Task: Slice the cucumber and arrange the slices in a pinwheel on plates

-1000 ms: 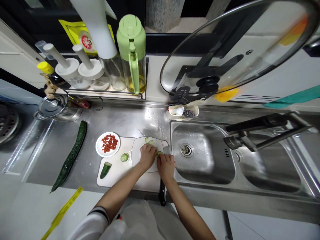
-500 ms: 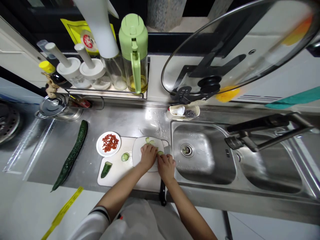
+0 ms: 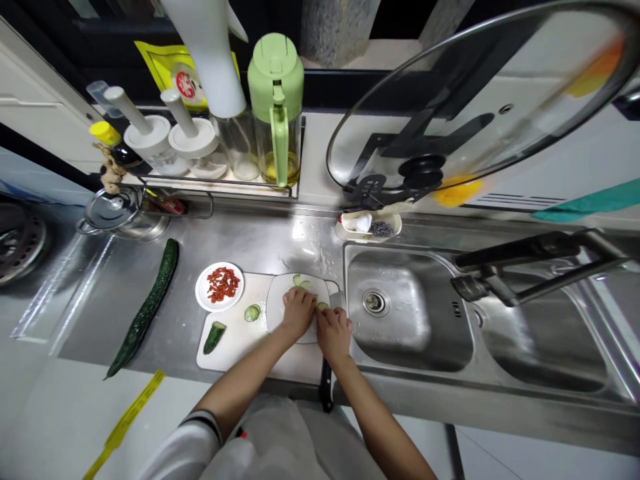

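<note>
My left hand rests over a white plate, its fingers curled down and pressed together; what they hold is hidden. Beside it, my right hand pinches a cucumber slice at the plate's right side. More cucumber slices lie near the plate's far rim. The plate sits on a pale cutting board. Under my right hand lies a knife, its black handle sticking out over the counter's front edge. A cut cucumber piece and a cucumber end are on the board's left part.
A small white dish of chopped red bits stands at the board's far left corner. A whole cucumber lies farther left. To the right are a steel double sink and a faucet. Behind stands a rack with a green-topped oil jug.
The view has shifted slightly, so things sit a little farther right. Both hands stay at the same place over the plate, with hardly any movement.
</note>
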Available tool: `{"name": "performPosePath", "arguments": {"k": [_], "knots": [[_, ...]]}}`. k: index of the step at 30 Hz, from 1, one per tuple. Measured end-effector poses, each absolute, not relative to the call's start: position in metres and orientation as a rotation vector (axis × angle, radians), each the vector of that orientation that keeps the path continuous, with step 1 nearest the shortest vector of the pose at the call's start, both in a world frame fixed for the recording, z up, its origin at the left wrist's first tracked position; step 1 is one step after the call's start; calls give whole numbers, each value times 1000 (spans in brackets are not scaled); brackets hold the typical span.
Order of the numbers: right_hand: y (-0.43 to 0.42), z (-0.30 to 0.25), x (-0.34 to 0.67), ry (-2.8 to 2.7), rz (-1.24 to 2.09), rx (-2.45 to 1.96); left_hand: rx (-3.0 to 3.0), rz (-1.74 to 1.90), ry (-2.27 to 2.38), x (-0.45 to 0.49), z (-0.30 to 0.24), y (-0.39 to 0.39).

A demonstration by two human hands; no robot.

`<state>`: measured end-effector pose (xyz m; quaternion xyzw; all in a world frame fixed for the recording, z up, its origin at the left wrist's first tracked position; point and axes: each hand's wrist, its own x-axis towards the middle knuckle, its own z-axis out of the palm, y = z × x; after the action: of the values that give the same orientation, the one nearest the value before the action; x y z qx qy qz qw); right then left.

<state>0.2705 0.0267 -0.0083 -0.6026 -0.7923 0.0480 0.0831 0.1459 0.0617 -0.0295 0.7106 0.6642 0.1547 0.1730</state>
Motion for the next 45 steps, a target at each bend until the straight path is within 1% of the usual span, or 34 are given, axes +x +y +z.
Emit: {"name": "performPosePath", "arguments": {"k": [8,13,18,23,30,45], "knots": [[22,-7,274,-2334,155,-1785,1998,502,1874,144,-26,60],[17,-2,281,-2258,176,-1822,1983,625,1890,133,-8,55],[9,1,286,-2199,219,-1828,1914,735,1971,89,12,35],[0,3,283,-2202,230,-1750,1753,837,2052,31,4,3],[-7,3,270,-2252,283,-1658,1592,715,2186,-1,-14,-18],[-11,3,262,-2276,303,-1610,1562,681,2215,3,-9,-15]]}}
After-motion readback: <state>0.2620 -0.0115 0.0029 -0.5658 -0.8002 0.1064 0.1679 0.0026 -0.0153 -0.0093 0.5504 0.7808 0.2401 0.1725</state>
